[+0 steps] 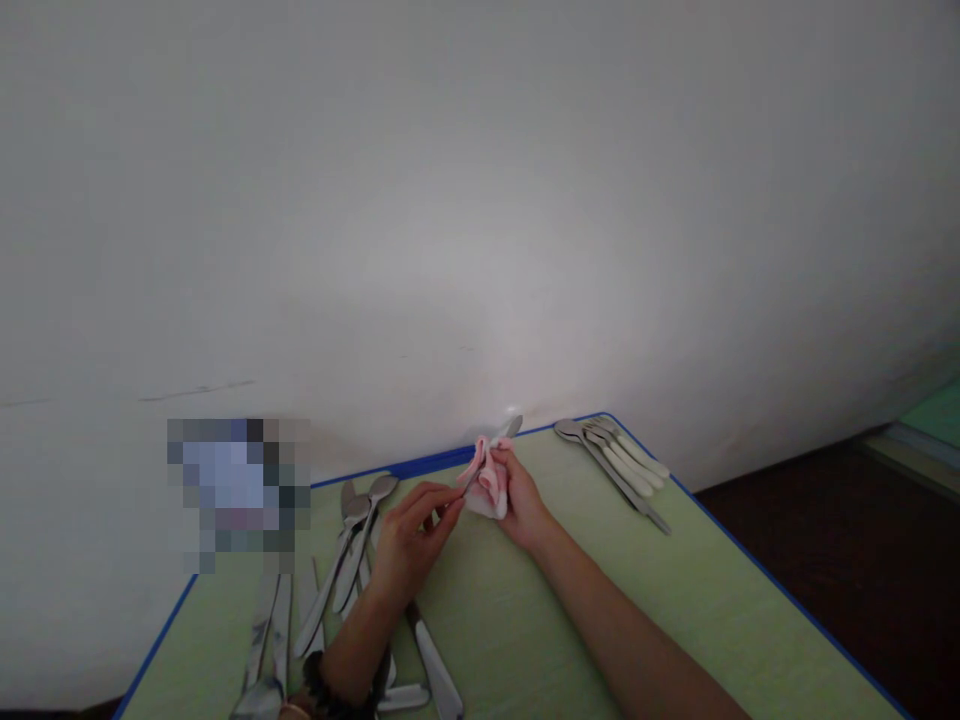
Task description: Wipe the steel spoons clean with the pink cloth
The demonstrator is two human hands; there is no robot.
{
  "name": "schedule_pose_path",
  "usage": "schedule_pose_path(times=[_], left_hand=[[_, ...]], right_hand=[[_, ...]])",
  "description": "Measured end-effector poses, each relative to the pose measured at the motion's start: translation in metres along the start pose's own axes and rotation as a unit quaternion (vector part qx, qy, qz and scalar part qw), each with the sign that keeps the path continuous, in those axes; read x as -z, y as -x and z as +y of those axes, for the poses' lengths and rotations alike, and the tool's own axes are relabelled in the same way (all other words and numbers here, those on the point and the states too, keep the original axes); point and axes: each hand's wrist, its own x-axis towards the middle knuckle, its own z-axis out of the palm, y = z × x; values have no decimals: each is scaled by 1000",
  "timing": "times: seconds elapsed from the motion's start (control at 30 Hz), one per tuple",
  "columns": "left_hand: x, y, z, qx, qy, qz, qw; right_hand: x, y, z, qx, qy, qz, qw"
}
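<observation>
The fingers of the left hand (411,530) pinch the thin handle of what looks like a spoon (514,426). The fingers of the right hand (523,505) curl around a pink cloth (493,492), bunched over the spoon's middle. The spoon is up over the table (517,620), near the wall (480,220), its shiny tip poking past the cloth. It should be light, hard and a bit slippery; its handle end seems best to hold. The cloth looks soft and floppy. Loose spoons (384,487) lie left, forks (634,470) right.

Seemingly a home: cutlery (630,464) on green table (540,650)
</observation>
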Motion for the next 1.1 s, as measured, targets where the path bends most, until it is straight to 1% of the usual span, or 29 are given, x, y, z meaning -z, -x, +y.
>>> schedule_pose_path(times=[0.1, 0.17, 0.37, 0.47, 0.73, 0.9, 1.1], left_hand=[[0, 0, -2, 17, -6, 2, 1000], [0, 0, -2, 32, -10, -2, 999], [1, 0, -2, 66, -19, -6, 998], [0, 0, -2, 67, -18, -9, 998], [0, 0, -3, 76, -14, -7, 997], [0, 0, -4, 64, -9, -6, 998], [0, 0, -3, 64, -6, -2, 998]], right_hand=[[0, 1, 2, -27, 38, -10, 999], [1, 2, 2, -31, 53, -16, 998], [3, 3, 5, -4, 92, -25, 995], [4, 4, 5, 11, 106, -26, 994], [0, 8, 4, 23, 130, -69, 989], [0, 11, 3, 27, 135, -72, 988], [-2, 13, 2, 25, 137, -80, 987]])
